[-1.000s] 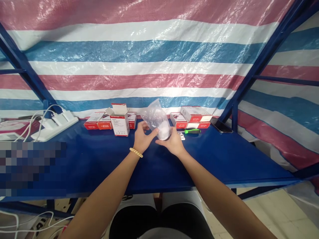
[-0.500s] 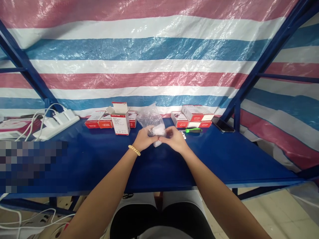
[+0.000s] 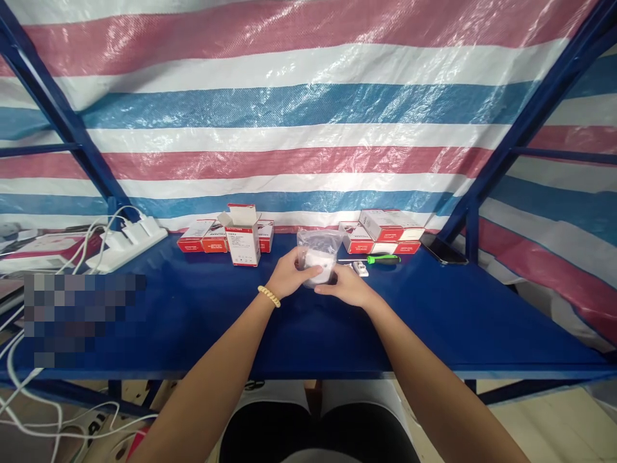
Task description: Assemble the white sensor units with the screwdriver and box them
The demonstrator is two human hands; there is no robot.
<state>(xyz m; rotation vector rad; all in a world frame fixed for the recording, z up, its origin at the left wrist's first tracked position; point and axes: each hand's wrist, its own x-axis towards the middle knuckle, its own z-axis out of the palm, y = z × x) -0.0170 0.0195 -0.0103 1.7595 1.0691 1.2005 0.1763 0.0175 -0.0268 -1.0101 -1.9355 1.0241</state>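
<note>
Both hands work a clear plastic bag (image 3: 320, 247) with a white part inside at the frame's centre, low over the blue worktop (image 3: 193, 321). The left hand (image 3: 289, 278) and right hand (image 3: 348, 287) each grip it from a side. Freeing the part looks like the step in hand, calling for a firm pinch on the film.

The near half of the blue bench (image 3: 434, 321) lies bare on both sides of the forearms, so a hand could sweep freely there, widest to the right. Along the back edge the way is blocked by an upright open box (image 3: 242, 236) with flat boxes (image 3: 200, 236) beside it on the left, a stack of boxes (image 3: 383, 230), a green-handled screwdriver (image 3: 376, 260) and a phone (image 3: 442, 249) on the right. A power strip (image 3: 128, 242) with trailing cables crowds the far left corner, and slanting blue frame posts (image 3: 486, 173) close in both sides.
</note>
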